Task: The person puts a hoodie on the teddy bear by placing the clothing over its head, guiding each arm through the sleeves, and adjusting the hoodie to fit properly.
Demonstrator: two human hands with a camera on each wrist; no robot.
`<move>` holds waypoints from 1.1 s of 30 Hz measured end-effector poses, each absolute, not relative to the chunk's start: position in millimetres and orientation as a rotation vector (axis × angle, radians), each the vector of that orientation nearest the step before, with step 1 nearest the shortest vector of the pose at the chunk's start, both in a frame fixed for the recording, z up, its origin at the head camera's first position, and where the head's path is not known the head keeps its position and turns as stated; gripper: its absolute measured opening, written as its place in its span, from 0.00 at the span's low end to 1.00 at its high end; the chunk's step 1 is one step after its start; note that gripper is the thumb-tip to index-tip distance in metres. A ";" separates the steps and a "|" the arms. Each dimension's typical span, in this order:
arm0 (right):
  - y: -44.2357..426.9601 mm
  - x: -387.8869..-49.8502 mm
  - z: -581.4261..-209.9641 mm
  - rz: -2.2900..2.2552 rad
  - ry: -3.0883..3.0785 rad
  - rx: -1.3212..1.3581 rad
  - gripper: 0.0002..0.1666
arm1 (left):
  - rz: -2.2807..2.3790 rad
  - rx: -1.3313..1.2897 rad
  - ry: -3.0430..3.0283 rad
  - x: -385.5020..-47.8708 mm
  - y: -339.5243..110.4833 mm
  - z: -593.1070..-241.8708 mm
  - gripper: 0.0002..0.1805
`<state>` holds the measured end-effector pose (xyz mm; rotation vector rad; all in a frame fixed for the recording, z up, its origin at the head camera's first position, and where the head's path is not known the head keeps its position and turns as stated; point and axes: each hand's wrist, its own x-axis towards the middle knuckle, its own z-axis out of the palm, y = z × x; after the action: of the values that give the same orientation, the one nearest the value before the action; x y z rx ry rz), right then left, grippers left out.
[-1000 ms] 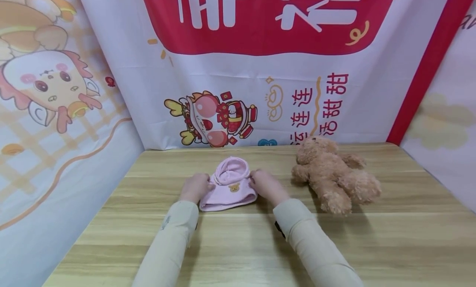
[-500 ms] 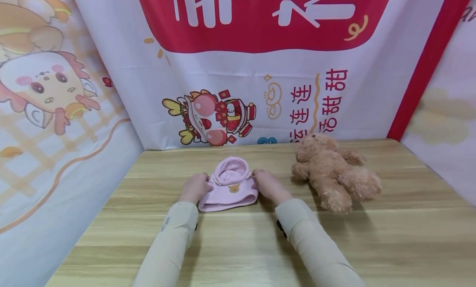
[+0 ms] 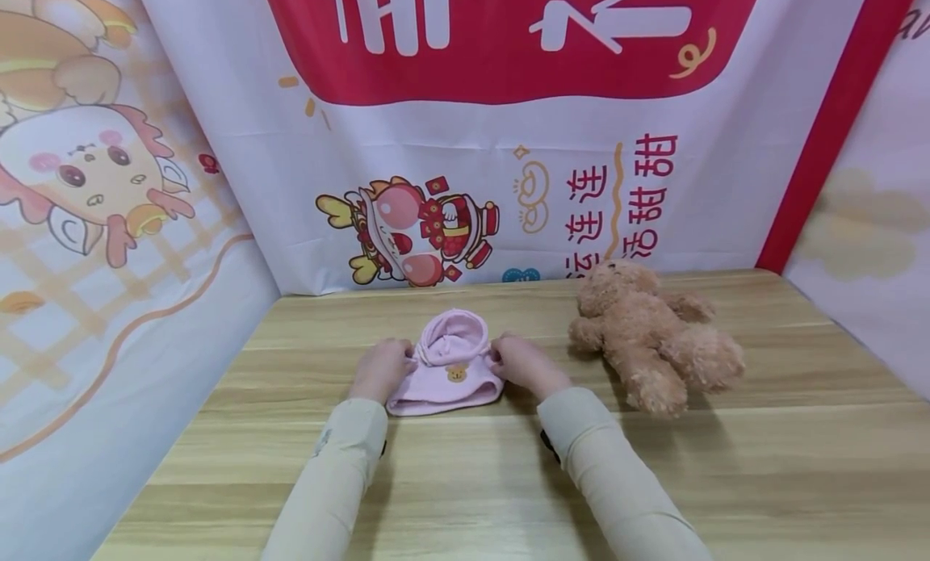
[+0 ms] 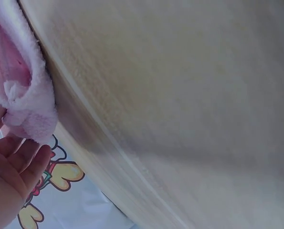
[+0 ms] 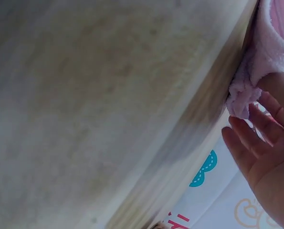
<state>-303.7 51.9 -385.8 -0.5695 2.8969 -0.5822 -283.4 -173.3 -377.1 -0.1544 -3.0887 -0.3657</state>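
A small pink hooded sweatshirt point(image 3: 443, 383) with a bear patch on its front lies on the wooden table, hood toward the back wall and hem toward me. My left hand point(image 3: 381, 369) pinches its left side between thumb and fingers; in the left wrist view the fleecy cloth point(image 4: 34, 107) sits at that hand's fingertips. On the opposite side my right hand point(image 3: 530, 363) pinches the right sleeve area, and the right wrist view shows the thumb on the pink cloth point(image 5: 244, 90) with the other fingers loosely extended below it.
A brown plush teddy bear point(image 3: 647, 335) lies on its back to the right of my right hand, its head near the back wall. Printed cloth hangs point(image 3: 450, 141) behind the table and along both sides. The wooden table top point(image 3: 465, 480) extends toward me.
Both hands stay at the sweatshirt's sides, with only slight shifts of the fingers. The sweatshirt's hood and hem have shifted marginally. The teddy bear lies as before.
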 end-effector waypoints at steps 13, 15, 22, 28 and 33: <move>47.2 -303.2 -386.4 -0.577 2.860 -0.588 0.15 | -0.336 -0.253 -2.999 -283.1 -173.6 -380.4 0.09; 46.2 -303.2 -386.0 -0.544 2.879 -0.630 0.12 | -0.324 -0.272 -2.986 -283.5 -173.3 -381.5 0.07; 42.2 -303.8 -385.7 -0.512 2.942 -0.688 0.04 | -0.303 -0.307 -2.966 -285.8 -174.5 -384.8 0.06; 43.0 -306.4 -383.8 -0.565 3.037 -0.649 0.05 | -0.327 -0.255 -2.951 -289.3 -174.4 -382.2 0.08; 47.0 -307.0 -373.9 -0.653 3.084 -0.594 0.03 | -0.405 -0.180 -2.880 -291.4 -169.5 -379.2 0.09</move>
<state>-307.0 47.0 -373.9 -0.5935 3.0842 -0.6532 -291.4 -169.5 -379.2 -0.1804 -2.8804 -0.4053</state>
